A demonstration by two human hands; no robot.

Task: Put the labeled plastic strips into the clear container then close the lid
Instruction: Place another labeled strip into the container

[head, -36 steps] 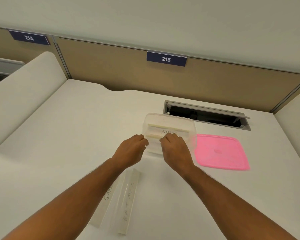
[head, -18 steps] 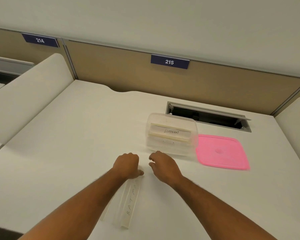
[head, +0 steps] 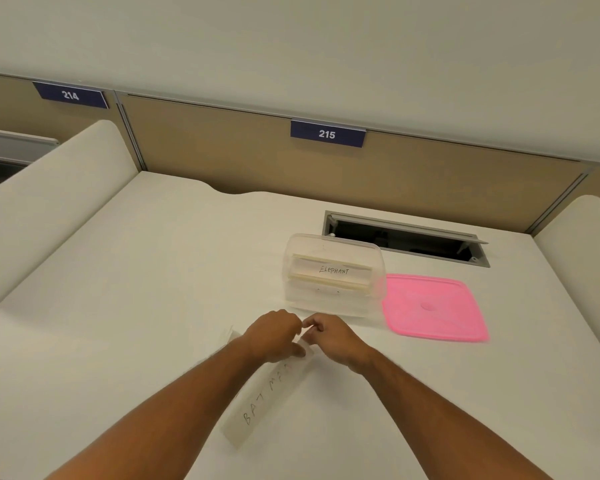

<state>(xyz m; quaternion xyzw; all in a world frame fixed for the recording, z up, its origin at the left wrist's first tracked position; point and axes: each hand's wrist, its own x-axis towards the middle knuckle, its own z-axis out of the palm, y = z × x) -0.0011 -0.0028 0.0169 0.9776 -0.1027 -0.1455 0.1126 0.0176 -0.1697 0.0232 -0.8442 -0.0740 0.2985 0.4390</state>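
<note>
The clear container (head: 333, 303) stands open at mid-table with several strips in it; the top one reads ELEPHANT (head: 333, 270). Its pink lid (head: 433, 308) lies flat just to the right. A strip labelled BATMAN (head: 267, 396) lies in front of the container, pointing toward it. My left hand (head: 274, 336) grips the strip's far end, thumb on top. My right hand (head: 335, 337) meets it there, fingers curled and pinching the same end. A second strip (head: 231, 336) peeks out from under my left forearm; most of it is hidden.
An open cable hatch (head: 406, 240) is sunk in the table just behind the container. A tan partition with plate 215 (head: 327, 134) closes the back. White side dividers (head: 49, 202) rise on the left and right.
Both hands drew back from the container, where the ELEPHANT strip stayed, to the near strips. They closed on the far end of the BATMAN strip, which has swung slightly.
</note>
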